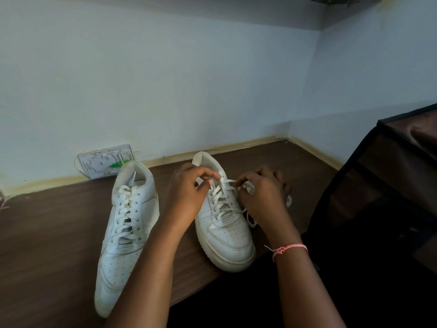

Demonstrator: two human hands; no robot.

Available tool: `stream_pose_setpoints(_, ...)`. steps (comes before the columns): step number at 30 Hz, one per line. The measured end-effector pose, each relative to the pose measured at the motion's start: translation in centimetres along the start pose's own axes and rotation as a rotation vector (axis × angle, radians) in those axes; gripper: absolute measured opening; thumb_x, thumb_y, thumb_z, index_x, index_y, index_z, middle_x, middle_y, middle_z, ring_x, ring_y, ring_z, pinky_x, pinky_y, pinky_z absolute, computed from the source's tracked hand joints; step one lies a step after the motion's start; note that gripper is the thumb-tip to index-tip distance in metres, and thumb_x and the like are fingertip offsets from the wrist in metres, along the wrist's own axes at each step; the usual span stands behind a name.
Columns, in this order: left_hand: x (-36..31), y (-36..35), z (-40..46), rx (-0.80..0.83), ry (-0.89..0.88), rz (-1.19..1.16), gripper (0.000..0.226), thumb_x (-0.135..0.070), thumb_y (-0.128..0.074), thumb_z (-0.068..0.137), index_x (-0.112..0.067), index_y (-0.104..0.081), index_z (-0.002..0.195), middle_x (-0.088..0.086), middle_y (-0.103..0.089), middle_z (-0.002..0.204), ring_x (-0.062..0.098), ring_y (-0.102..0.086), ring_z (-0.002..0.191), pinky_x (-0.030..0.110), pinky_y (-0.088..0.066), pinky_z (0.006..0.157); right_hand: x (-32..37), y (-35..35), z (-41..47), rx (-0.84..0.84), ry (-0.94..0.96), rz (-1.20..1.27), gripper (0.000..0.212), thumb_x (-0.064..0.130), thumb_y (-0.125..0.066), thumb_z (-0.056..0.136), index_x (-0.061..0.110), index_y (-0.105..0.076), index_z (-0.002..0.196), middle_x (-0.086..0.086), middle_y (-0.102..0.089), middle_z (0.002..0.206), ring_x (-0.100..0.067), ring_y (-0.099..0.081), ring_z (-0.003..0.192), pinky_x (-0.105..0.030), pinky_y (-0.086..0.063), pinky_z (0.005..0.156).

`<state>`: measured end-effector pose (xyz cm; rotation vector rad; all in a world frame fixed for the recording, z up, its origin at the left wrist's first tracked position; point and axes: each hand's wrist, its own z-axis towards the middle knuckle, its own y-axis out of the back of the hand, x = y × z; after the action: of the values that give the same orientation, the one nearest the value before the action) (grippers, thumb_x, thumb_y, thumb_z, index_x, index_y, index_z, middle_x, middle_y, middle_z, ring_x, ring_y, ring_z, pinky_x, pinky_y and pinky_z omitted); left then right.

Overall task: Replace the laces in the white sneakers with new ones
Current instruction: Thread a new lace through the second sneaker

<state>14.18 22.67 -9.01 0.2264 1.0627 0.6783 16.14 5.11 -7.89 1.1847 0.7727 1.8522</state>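
Observation:
Two white sneakers stand on a dark wooden table (47, 233), toes toward me. The left sneaker (125, 230) is laced up its full length with a white lace. Over the upper eyelets of the right sneaker (224, 230) both my hands work. My left hand (186, 192) pinches the white lace (223, 200) near the top of the tongue. At the shoe's right side my right hand (262, 195) pinches the lace's other end, and slack lace trails on the table beside the shoe. A pink string bracelet sits on my right wrist.
A white wall socket plate (104, 162) with thin wires and a green piece sits low on the wall behind the left sneaker. A dark fabric-covered unit (390, 185) stands at the right. The table's front edge runs under the right sneaker's toe.

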Motion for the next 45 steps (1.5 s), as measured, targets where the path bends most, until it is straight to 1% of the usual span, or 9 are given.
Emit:
stream_pose_setpoints(5, -0.8, -0.3, -0.1, 0.044, -0.013, 0.01, 0.027, -0.016, -0.066, 0.091, -0.042, -0.074, 0.099, -0.013, -0.057, 0.093, 0.005, -0.051, 0.088, 0.009, -0.035, 0.069, 0.2, -0.3, -0.2, 0.107, 0.047, 0.035, 0.015, 0.032, -0.063, 0.089, 0.032, -0.068, 0.103, 0.008, -0.05, 0.122, -0.022, -0.031, 0.123, -0.042, -0.027, 0.102)
stream_pose_setpoints(16, -1.5, -1.6, -0.6, 0.126, -0.003, 0.004, 0.026, -0.013, -0.07, 0.088, -0.029, -0.075, 0.108, -0.012, -0.057, 0.095, -0.004, -0.054, 0.082, 0.006, -0.041, 0.07, -0.2, 0.7, -0.3, 0.315, 0.019, -0.036, 0.026, 0.038, -0.052, 0.094, 0.033, -0.063, 0.117, 0.005, -0.039, 0.145, -0.023, -0.015, 0.139, -0.046, -0.011, 0.112)
stream_pose_setpoints(22, -1.3, -1.8, -0.8, 0.126, -0.001, 0.044, 0.029, -0.016, -0.074, 0.086, -0.033, -0.073, 0.109, -0.017, -0.054, 0.098, -0.007, -0.052, 0.087, 0.007, -0.04, 0.072, 0.1, 1.0, 0.1, 0.261, 0.016, -0.093, 0.025, 0.037, -0.049, 0.096, 0.02, -0.066, 0.102, 0.003, -0.049, 0.129, -0.024, -0.025, 0.132, -0.044, -0.018, 0.107)
stream_pose_setpoints(26, -1.5, -2.0, -0.7, 0.143, -0.062, 0.094, 0.019, -0.025, -0.074, 0.084, -0.031, -0.074, 0.102, -0.012, -0.056, 0.095, 0.005, -0.052, 0.087, 0.023, -0.044, 0.073, 0.4, 2.1, 0.2, 0.282, -0.048, 0.131, 0.038, 0.047, -0.044, 0.097, 0.016, -0.064, 0.089, 0.004, -0.05, 0.11, -0.02, -0.035, 0.12, -0.044, -0.028, 0.104)
stream_pose_setpoints(28, -2.0, -2.0, -0.7, 0.128, -0.079, 0.07, 0.007, -0.03, -0.073, 0.085, -0.026, -0.073, 0.09, -0.011, -0.057, 0.089, 0.004, -0.054, 0.08, 0.024, -0.046, 0.068, 0.4, 3.1, 0.2, 0.31, -0.098, 0.363, 0.049, 0.056, -0.05, 0.092, 0.012, -0.066, 0.082, 0.005, -0.057, 0.093, -0.016, -0.052, 0.096, -0.04, -0.045, 0.088)
stream_pose_setpoints(31, -2.4, -1.3, -0.7, 0.046, -0.035, 0.02, 0.009, -0.03, -0.071, 0.087, -0.023, -0.07, 0.081, -0.011, -0.058, 0.08, 0.001, -0.056, 0.074, 0.01, -0.04, 0.061, -0.3, 5.3, -0.2, 0.306, -0.251, 0.664, 0.042, 0.048, -0.055, 0.093, 0.012, -0.062, 0.071, 0.007, -0.06, 0.062, -0.007, -0.054, 0.059, -0.026, -0.046, 0.06)
stream_pose_setpoints(38, -4.9, -0.6, -1.1, -0.024, 0.114, -0.125, 0.006, -0.028, -0.069, 0.089, -0.029, -0.065, 0.086, -0.008, -0.063, 0.078, -0.001, -0.056, 0.064, 0.009, -0.043, 0.055, -1.9, 8.7, -0.6, 0.241, -0.354, 1.125, 0.026, 0.03, -0.052, 0.098, 0.014, -0.063, 0.081, -0.005, -0.069, 0.079, -0.017, -0.064, 0.075, -0.032, -0.046, 0.07)
stream_pose_setpoints(43, -8.0, -0.5, -1.8, 0.455, 0.087, -0.258, 0.025, -0.043, -0.068, 0.088, -0.033, -0.067, 0.111, -0.014, -0.068, 0.105, -0.005, -0.062, 0.09, 0.018, -0.049, 0.077, 0.2, 10.0, -1.3, 0.366, -0.266, 1.31, 0.014, 0.016, -0.046, 0.101, 0.008, -0.057, 0.1, -0.014, -0.075, 0.094, -0.023, -0.073, 0.088, -0.028, -0.055, 0.064)
stream_pose_setpoints(45, -8.8, -1.2, -2.1, 0.485, 0.054, -0.295, 0.03, -0.041, -0.068, 0.088, -0.032, -0.065, 0.117, -0.015, -0.065, 0.113, -0.001, -0.062, 0.1, 0.021, -0.049, 0.084, 0.9, 9.9, -1.4, 0.387, -0.244, 1.326, 0.014, 0.015, -0.045, 0.102, 0.007, -0.056, 0.103, -0.014, -0.074, 0.103, -0.024, -0.072, 0.095, -0.032, -0.056, 0.068)
